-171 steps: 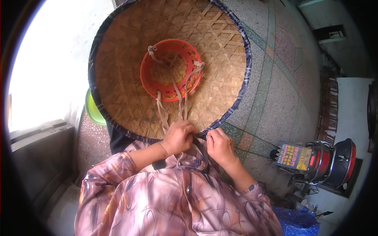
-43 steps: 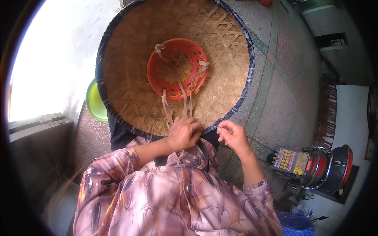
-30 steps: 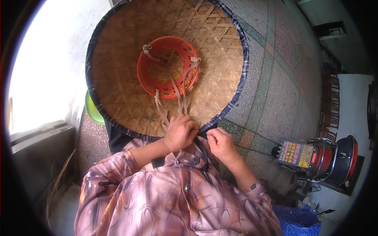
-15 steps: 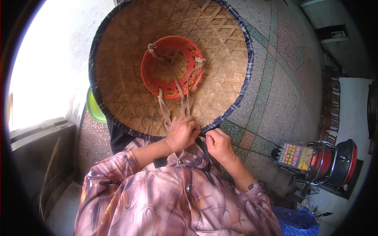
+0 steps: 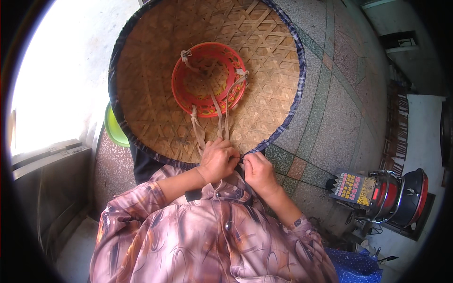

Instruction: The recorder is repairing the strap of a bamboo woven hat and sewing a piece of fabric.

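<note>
A wide woven bamboo hat (image 5: pixel 155 94) lies tilted with its hollow side toward me. Dark plaid cloth (image 5: pixel 298 89) binds its rim. Inside sits a red plastic basket-like ring (image 5: pixel 175 89), with beige cloth straps (image 5: pixel 220 115) knotted to it and trailing to the near rim. My left hand (image 5: pixel 218 159) is closed on the near rim, beside the strap ends. Close to its right, my right hand (image 5: pixel 260 173) pinches a dark cloth strip at the rim; the fingertips hide most of the strip. A dark piece (image 5: pixel 192 195) shows below my left wrist.
A green basin (image 5: pixel 114 126) is partly behind the hat at left, near a dark panel (image 5: pixel 54 193). Speckled tile floor (image 5: pixel 339 122) spreads to the right. A red and black motorbike (image 5: pixel 391 195) with a sign stands at lower right, near a blue dotted cloth (image 5: pixel 354 264).
My right hand has moved slightly left and up, closer to my left hand. The dark strip that hung below the hands is now mostly out of sight. The hat has shifted slightly right.
</note>
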`<state>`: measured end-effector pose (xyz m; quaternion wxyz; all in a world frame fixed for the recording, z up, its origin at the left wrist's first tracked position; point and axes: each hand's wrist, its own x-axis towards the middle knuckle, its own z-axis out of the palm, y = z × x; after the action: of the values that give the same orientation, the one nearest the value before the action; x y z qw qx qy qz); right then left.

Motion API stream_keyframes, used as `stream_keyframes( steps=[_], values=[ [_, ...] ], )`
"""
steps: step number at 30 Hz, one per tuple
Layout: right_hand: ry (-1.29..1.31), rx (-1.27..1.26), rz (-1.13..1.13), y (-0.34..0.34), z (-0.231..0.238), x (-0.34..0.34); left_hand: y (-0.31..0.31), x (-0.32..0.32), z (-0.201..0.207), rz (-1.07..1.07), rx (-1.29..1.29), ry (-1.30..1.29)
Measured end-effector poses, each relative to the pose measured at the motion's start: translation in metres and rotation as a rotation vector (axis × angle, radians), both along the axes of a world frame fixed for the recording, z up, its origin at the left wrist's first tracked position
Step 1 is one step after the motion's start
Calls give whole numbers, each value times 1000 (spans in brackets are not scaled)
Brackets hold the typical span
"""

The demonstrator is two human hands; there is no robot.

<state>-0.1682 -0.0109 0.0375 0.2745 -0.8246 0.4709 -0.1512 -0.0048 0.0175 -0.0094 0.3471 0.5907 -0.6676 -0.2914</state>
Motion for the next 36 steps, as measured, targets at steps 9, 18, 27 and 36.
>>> stream_keyframes(
  steps=[9, 18, 27, 36],
  values=[
    [-35, 65, 101, -14, 7, -6, 7, 9, 4, -25, -4, 10],
    [129, 67, 132, -16, 16, -6, 6, 8, 3, -14, 12, -15],
    [159, 49, 119, -13, 15, -6, 3, 6, 4, -38, 95, -19],
    [97, -1, 75, 0, -2, -13, 2, 9, 4, -55, 121, 31]
  ],
)
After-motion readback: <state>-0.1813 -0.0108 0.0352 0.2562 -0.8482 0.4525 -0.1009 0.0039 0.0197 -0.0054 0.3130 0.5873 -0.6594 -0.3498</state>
